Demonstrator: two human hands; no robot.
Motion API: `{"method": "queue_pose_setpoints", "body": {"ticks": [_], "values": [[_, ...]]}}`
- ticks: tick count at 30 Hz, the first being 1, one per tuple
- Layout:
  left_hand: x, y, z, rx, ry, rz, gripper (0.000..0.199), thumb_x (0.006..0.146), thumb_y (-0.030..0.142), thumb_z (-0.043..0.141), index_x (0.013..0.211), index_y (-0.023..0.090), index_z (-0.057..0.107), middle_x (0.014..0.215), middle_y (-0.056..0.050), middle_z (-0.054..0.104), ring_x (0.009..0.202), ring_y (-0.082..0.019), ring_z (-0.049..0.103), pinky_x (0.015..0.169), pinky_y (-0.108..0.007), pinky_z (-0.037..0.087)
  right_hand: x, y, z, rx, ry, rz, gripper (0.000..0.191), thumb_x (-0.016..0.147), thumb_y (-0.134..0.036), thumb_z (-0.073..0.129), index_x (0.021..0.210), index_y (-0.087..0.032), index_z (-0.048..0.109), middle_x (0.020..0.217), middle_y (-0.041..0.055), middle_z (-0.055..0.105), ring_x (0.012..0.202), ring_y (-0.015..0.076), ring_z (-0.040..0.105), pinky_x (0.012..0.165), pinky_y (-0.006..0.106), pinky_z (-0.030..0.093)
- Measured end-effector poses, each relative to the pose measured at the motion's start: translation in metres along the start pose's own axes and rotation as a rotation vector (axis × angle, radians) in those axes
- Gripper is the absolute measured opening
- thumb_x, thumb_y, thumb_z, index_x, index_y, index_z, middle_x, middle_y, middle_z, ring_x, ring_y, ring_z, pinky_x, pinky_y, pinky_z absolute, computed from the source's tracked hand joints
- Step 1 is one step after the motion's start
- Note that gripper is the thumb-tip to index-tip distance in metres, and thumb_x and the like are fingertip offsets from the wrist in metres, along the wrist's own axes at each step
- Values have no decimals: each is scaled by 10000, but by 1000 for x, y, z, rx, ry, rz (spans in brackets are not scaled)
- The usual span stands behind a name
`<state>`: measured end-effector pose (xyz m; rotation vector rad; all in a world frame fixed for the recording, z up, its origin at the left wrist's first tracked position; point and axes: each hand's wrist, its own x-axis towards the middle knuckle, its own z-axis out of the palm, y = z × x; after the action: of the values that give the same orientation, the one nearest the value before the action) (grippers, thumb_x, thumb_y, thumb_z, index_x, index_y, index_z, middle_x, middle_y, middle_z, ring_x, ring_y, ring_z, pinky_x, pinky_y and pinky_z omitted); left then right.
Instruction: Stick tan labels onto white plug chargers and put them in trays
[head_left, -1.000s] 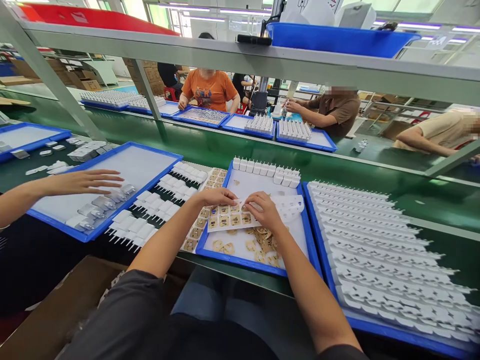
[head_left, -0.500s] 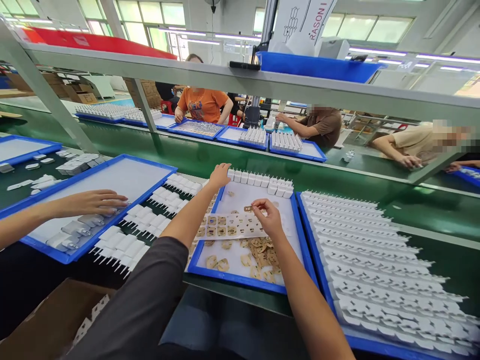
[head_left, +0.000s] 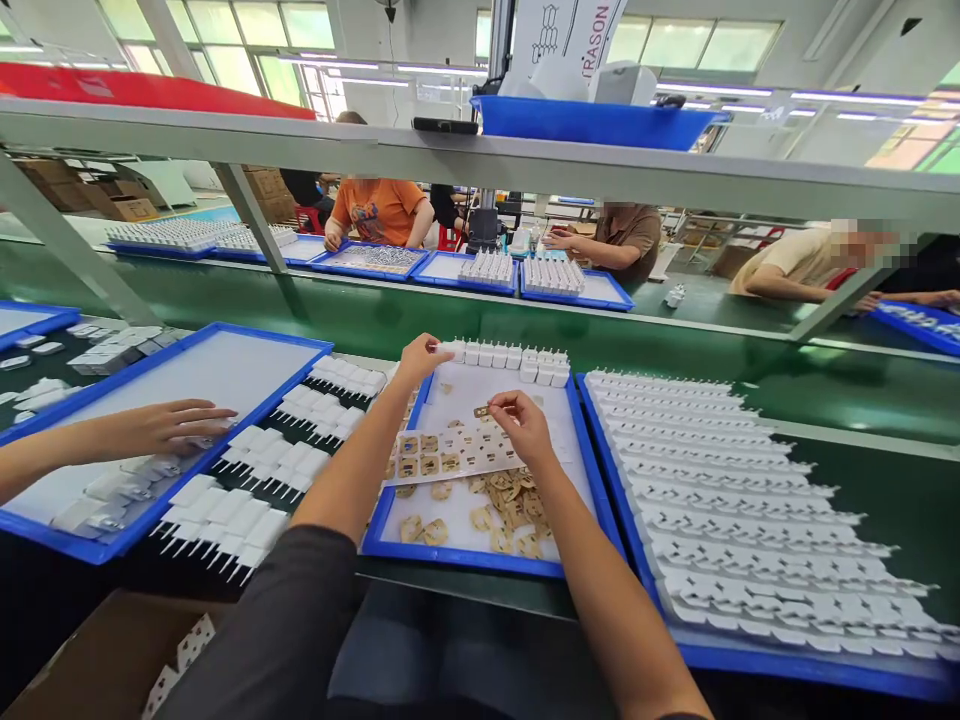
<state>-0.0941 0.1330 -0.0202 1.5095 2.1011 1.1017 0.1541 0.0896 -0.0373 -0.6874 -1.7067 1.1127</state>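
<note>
Hands apart now, right hand (head_left: 527, 428) pinching a tan piece (head_left: 481, 411), nearside and rightward of the white block (head_left: 451, 350) at left hand's (head_left: 419, 358) fingertips, grip there unclear.

white blocks (head_left: 499, 356): matt plastic | tray (head_left: 465, 559): smooth plastic | bench (head_left: 637, 346): glossy

Straight before me on the tabletop (head_left: 862, 460) sits my tray (head_left: 465, 563). A row of plug housings (head_left: 499, 356) stands along its far end, the sticker sheet (head_left: 480, 452) lies across its middle, and loose stickers (head_left: 517, 500) are heaped in its near half. Just to my right, a second tray (head_left: 720, 655) holds many rows of housings. To my left come more plug rows (head_left: 274, 450), then another tray (head_left: 255, 360). Behind everything, a shelf (head_left: 360, 152) above the tabletop carries a tub (head_left: 600, 124).
</note>
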Motion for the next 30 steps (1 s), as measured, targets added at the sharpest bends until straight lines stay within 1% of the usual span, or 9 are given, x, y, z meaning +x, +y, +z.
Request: {"method": "queue_pose_setpoints", "body": {"ticks": [3, 5, 7, 9, 15, 18, 21, 24, 30], "values": [[-46, 13, -5, -290, -84, 52, 469, 832, 421, 591, 1232, 206, 475, 1063, -66, 664, 922, -176, 679, 812, -310, 555, 0, -3, -2, 197, 38, 45, 214, 752, -397, 712, 819, -225, 605, 807, 14, 642, 759, 168, 602, 735, 323, 506], [-78, 23, -4, -644, -220, 84, 584, 782, 398, 663, 1300, 233, 450, 1059, -64, 669, 929, -179, 682, 820, -322, 563, -1, -8, -5, 302, 39, 58, 220, 732, -378, 724, 803, -226, 582, 760, 1, 608, 721, 160, 585, 709, 317, 506], [-104, 30, 1, -898, -365, 68, 615, 717, 368, 733, 1275, 236, 510, 1070, -73, 672, 954, -203, 675, 827, -353, 571, -2, -13, -6, 370, 16, 72, 220, 735, -374, 709, 798, -229, 556, 750, 1, 596, 700, 161, 575, 685, 319, 504], [-120, 32, 9, -958, -444, 40, 551, 696, 367, 754, 1201, 225, 587, 1113, -82, 669, 1008, -229, 659, 843, -380, 573, -3, -16, -7, 393, -9, 87, 217, 740, -374, 695, 794, -231, 541, 747, 0, 593, 681, 159, 567, 667, 319, 500], [-131, 20, 30, -663, -318, 183, 539, 728, 353, 746, 1238, 249, 605, 1310, -73, 597, 1229, -264, 548, 921, -361, 557, -3, -11, -1, 373, -86, 121, 215, 724, -361, 743, 769, -216, 590, 718, -14, 593, 667, 144, 555, 675, 302, 477], [-133, 17, 34, -522, -221, 243, 525, 772, 370, 702, 1267, 244, 582, 1273, -68, 616, 1133, -231, 604, 886, -342, 581, -3, -8, 0, 313, -128, 127, 219, 732, -374, 749, 783, -213, 611, 724, -8, 609, 694, 149, 563, 694, 301, 478], [-136, 18, 35, -439, -141, 290, 509, 799, 364, 675, 1277, 243, 551, 1191, -48, 650, 1054, -205, 636, 864, -344, 596, -2, -9, -1, 276, -54, 142, 202, 737, -361, 750, 802, -217, 624, 748, -9, 621, 722, 149, 574, 712, 295, 480], [-138, 20, 35, -372, -129, 352, 436, 807, 361, 678, 1214, 254, 568, 1163, -23, 659, 1011, -191, 643, 847, -345, 603, -1, -9, -1, 275, 51, 149, 176, 738, -337, 747, 804, -224, 628, 766, -18, 621, 730, 141, 584, 720, 286, 478], [-138, 20, 34, -290, -136, 397, 425, 810, 366, 684, 1207, 256, 581, 1129, -21, 676, 965, -191, 644, 844, -365, 598, -1, -7, 2, 233, 60, 137, 163, 739, -325, 737, 810, -229, 626, 782, -18, 635, 738, 144, 602, 727, 296, 487]]}}
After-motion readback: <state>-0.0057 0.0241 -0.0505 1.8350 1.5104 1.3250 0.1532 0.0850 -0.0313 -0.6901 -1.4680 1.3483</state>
